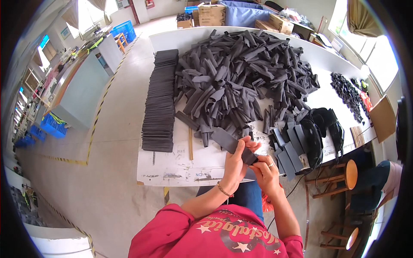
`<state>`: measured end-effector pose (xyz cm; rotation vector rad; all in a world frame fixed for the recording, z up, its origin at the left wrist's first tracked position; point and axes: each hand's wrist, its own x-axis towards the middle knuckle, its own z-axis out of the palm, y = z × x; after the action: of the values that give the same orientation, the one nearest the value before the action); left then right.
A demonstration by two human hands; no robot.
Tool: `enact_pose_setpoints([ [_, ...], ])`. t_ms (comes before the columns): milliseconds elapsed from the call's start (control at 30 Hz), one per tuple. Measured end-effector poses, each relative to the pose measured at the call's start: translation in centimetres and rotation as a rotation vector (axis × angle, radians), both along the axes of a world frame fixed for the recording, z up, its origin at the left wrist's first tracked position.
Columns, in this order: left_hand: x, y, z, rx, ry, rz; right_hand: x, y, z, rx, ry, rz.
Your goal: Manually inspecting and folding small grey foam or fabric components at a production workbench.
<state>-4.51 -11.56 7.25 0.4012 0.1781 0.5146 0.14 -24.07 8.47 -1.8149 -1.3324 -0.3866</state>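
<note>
A dark grey fabric strip (230,144) is held up over the near edge of the white table (172,172), just in front of the seated person. The left hand (235,162) is wrapped around its lower part, thumb on top, and the right hand (266,168) is closed on the strip's near end, where something seems to be pinched or folded; the exact grip there is hidden by the fingers and cannot be made out with certainty.

Several slips are judged possible. The strip is held at one end only, so its free end could sag and drag against the loose pile of dark pieces (245,77) behind it, and pieces at the pile's edge could be pulled toward the table's lip and dropped to the floor. If the pinch of the right hand is eased unevenly, the fold could be lost or set crooked. The bundle of finished pieces (289,151) lies just beside the right wrist, near the corner, and could be knocked off by an elbow. The neat stack of flat strips (160,103) is well apart and is less at risk.
</note>
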Motion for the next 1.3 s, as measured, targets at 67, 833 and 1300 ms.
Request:
enact_pose_setpoints([
  [67,-0.2,0.1,-0.1,-0.006,0.004,0.004,0.1,0.2,0.0,0.003,-0.005,0.005],
  [833,0.2,-0.4,-0.9,-0.097,-0.019,0.004,0.2,0.9,0.0,-0.018,0.076,-0.008],
  [1300,-0.1,1.0,0.3,0.153,0.013,0.054,-1.7,2.3,0.6,0.005,0.647,-0.193],
])
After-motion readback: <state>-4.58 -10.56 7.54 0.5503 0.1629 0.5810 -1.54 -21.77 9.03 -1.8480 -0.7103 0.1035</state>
